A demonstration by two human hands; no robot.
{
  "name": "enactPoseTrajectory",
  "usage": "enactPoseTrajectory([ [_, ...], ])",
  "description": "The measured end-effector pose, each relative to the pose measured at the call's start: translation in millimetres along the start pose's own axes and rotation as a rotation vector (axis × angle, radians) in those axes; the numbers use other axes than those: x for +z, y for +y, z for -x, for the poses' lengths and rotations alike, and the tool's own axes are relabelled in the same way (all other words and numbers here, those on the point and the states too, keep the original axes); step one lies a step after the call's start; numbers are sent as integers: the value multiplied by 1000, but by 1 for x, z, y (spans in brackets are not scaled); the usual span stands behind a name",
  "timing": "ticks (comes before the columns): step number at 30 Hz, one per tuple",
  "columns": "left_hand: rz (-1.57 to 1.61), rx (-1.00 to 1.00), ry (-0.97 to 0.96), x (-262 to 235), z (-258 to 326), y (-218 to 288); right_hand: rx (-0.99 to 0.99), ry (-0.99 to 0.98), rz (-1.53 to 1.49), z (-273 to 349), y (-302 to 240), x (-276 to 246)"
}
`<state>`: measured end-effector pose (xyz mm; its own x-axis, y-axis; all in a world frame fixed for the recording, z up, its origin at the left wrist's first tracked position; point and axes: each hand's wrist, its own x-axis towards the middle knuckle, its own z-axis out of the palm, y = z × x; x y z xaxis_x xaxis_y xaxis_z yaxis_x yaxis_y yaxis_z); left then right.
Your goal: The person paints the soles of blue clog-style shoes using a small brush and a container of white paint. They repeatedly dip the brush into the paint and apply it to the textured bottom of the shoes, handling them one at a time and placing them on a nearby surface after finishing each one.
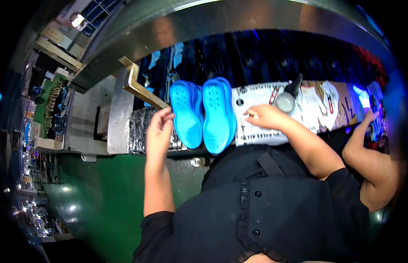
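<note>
Two bright blue shoe soles [186, 118] [216, 114] lie side by side at the edge of the bench, toes away from me, each with another blue sole partly showing beneath it. My left hand [159, 127] is beside the left sole, fingers bent and thumb apart, holding nothing I can see. To the right of the soles, my right hand [267, 117] is closed on a short tan stick [252, 114]; the rest of the stick is hidden by the fingers. Just beyond that hand stands a small round cup [285, 102] of pale contents.
Under the cup is white printed sheeting [261, 136]. A black bottle [295, 85], a red-handled tool [272, 97] and a white cloth [312, 105] are nearby. A wooden bar [142, 90] rises at left. At far right, another person's arm [366, 140] reaches over the bench.
</note>
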<state>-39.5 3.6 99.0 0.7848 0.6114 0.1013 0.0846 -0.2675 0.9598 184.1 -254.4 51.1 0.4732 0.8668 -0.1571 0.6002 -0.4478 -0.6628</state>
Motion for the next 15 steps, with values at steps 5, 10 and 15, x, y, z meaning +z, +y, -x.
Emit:
enactPoseTrajectory([
  [5,-156,1064,-414,75,50,177,-82,266,-338,34,7,-16],
  [10,68,1433,-399,113,67,188,-59,335,-516,64,-23,-30],
  [15,159,1113,-329,133,89,206,-8,566,-570,99,-4,-34],
])
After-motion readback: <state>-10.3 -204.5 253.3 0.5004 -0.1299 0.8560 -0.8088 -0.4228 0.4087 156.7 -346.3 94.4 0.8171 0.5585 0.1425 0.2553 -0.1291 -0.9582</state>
